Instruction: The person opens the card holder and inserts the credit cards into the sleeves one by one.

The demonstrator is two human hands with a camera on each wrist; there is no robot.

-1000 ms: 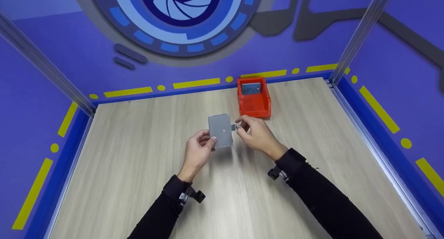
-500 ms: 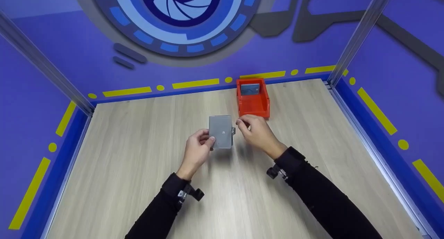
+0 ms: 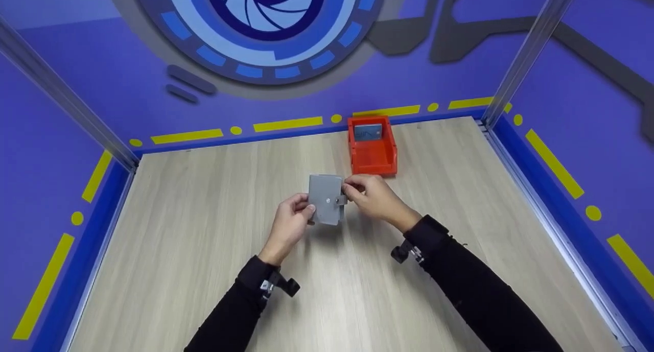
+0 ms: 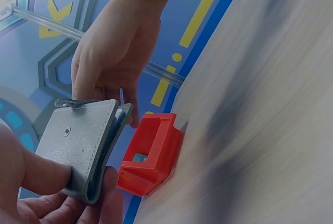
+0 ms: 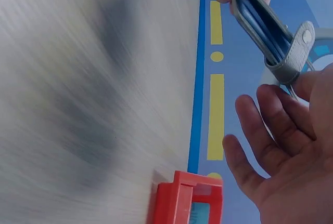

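Note:
A grey card holder (image 3: 325, 198) with a snap strap (image 3: 341, 200) is held up above the table. My left hand (image 3: 291, 224) grips its left side, thumb on the front cover and fingers behind, as the left wrist view shows. The strap bends round the right edge onto the front; its snap button faces out in the right wrist view. My right hand (image 3: 375, 198) pinches the holder's right edge just above the strap, its other fingers spread loosely in the right wrist view. Thin clear edges (image 4: 122, 96) stick out near the right fingers. Blue inner layers (image 5: 260, 24) show inside the holder.
Behind the right hand, a red open-front bin (image 3: 374, 160) stands on the wooden table (image 3: 214, 229) near the back wall. A bluish card (image 3: 368, 132) leans inside it. Blue printed walls (image 3: 204, 107) enclose the table on the back and sides.
The right hand let go of the outstretched strap, drew off slightly, then came back to the holder's right edge. The strap now lies over the front. The holder has dropped slightly towards me.

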